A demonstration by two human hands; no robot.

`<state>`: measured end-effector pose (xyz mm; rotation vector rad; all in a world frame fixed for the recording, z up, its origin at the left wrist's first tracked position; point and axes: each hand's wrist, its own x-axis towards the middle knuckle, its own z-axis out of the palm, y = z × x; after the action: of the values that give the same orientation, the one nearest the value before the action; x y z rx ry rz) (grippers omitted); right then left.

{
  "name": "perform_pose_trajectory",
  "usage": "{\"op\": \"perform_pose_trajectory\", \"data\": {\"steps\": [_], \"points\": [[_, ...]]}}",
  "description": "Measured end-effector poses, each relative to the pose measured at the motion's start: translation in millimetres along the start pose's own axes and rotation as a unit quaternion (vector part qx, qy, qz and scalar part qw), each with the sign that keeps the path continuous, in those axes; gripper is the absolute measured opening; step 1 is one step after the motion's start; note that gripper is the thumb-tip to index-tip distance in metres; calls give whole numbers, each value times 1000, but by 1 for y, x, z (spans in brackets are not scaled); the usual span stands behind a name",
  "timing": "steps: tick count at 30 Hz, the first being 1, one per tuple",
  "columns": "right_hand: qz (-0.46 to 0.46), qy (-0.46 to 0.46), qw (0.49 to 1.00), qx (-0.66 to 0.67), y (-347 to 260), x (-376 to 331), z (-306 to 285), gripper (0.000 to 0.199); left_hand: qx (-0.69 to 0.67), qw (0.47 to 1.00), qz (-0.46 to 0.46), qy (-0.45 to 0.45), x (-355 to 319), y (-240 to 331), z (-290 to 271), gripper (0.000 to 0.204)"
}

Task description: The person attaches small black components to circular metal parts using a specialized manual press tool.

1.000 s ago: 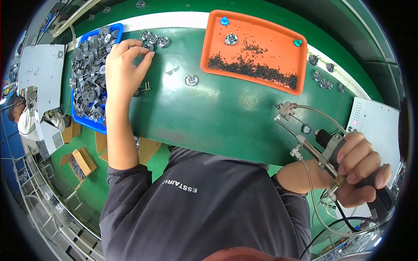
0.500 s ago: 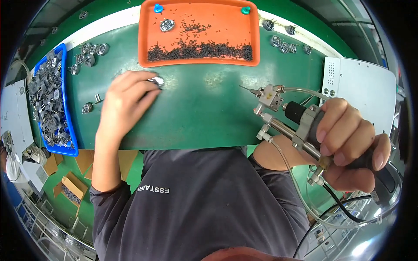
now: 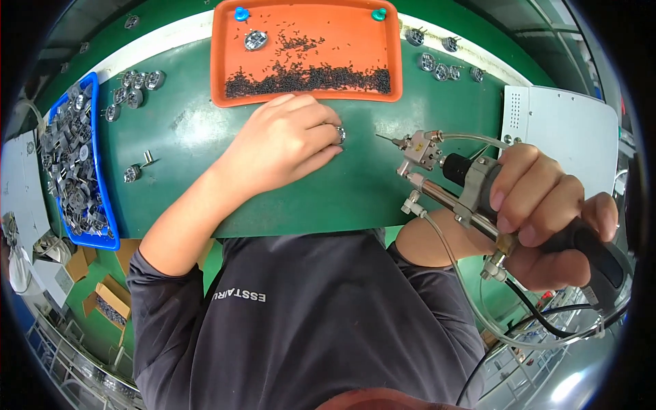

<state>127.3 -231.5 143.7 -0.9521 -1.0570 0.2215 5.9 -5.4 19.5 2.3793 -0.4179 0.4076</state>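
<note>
On the green table (image 3: 355, 198), near its middle: a small round metallic part (image 3: 341, 134), partly hidden by the left hand (image 3: 290, 137); whether it touches the surface cannot be told.
Left fingers: pinched around the edge of that part, knuckles beside the near rim of the orange tray (image 3: 394, 58).
Right fingers: wrapped around the black handle of a metal hand tool (image 3: 461, 198); the right hand (image 3: 543, 208) is at the table's right side.
Tool tip: a thin needle pointing left toward the round part, apart from it.
Hose: a clear tube (image 3: 471, 136) curving from the tool's head back toward the right hand.
Orange tray: many tiny black pieces (image 3: 314, 80), mostly banked along the near side; one round part, a blue knob (image 3: 241, 14) and a green knob (image 3: 379, 14) toward the far side.
Blue bin (image 3: 104, 184): at the left, heaped with grey parts (image 3: 74, 157).
Left of the tray: a cluster of round parts (image 3: 156, 80); nearer the person, one single part (image 3: 132, 173) beside metal pins (image 3: 147, 158).
Right of the tray: more round parts (image 3: 427, 62).
Right end: a pale box-shaped device (image 3: 567, 130).
</note>
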Motion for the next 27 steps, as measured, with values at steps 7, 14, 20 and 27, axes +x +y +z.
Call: {"op": "perform_pose_trajectory", "data": {"steps": [7,14,20,27], "points": [[-7,-2,1000,22,2,0,-5,38,1,999,24,25,-4,-8,3,17],[-70,24,996,42,17,0,3,39,-8,999,39,27,-8,-7,-3,18],[-93,17,995,24,13,-3,5,42,-29,998,45,46,-9,-7,4,20],[-107,34,994,-14,-2,-9,0,61,-33,996,53,66,-6,-6,0,23]]}}
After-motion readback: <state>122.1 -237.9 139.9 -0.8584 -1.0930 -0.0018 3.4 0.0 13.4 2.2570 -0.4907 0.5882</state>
